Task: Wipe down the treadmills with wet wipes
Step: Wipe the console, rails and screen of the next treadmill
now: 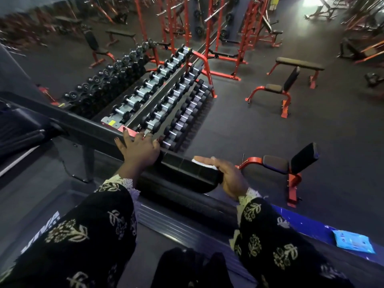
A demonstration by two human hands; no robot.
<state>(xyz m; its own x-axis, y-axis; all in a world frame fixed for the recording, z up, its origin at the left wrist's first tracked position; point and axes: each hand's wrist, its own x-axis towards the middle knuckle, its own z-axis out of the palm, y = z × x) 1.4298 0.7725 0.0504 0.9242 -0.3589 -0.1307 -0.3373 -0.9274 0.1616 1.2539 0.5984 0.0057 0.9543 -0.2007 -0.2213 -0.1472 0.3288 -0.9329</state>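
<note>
Wipe (195,161) under right hand (226,175), treadmill lettering (41,231) unreadable

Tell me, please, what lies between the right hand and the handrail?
A white wipe lies there, pressed flat onto the handrail by the right hand. In the head view only its edges peek out under the fingers.

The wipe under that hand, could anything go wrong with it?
The wipe sits pressed under the right hand at the very end of the handrail, so it might slip off. The blue wipe pack lies on the blue ledge beside the right sleeve and could get knocked down.
</note>
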